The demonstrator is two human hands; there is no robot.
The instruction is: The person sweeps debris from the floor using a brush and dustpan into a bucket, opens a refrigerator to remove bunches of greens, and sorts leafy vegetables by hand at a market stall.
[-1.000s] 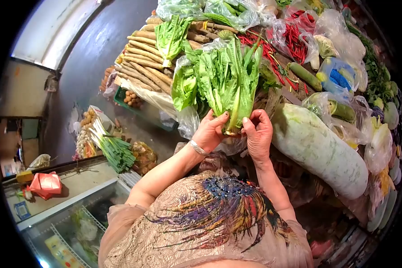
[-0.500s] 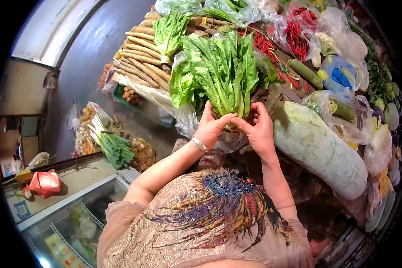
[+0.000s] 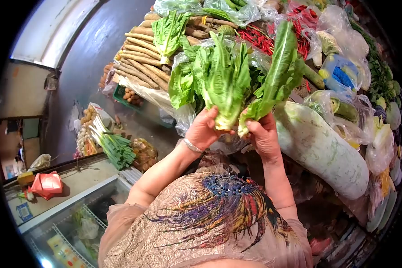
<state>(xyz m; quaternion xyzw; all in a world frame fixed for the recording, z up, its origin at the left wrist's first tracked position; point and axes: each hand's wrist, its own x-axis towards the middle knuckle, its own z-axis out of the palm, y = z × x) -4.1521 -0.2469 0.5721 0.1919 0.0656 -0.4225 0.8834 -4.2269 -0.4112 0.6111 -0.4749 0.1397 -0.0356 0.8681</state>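
Green leafy lettuce [image 3: 225, 82] is upright in my left hand [image 3: 205, 128], whose fingers are closed around its pale base. A long loose lettuce leaf [image 3: 277, 73] leans to the right, its stalk end pinched in my right hand [image 3: 262, 134]. A small gap separates the leaf's base from the head. Another lettuce head [image 3: 169, 35] lies on the long brown roots [image 3: 140, 53] at the upper left. More lettuce [image 3: 182, 85] sits in a clear bag just left of the held head.
A large pale winter melon [image 3: 324, 149] lies right of my right hand. Red chilies [image 3: 257, 39] and bagged vegetables are beyond. Green onions [image 3: 114, 145] lie at the left, near a glass-topped case [image 3: 71, 232] and a red bag [image 3: 46, 185].
The long leaf has come away from the lettuce head and moved right with my right hand. My left hand still holds the head, now slightly lower and farther left.
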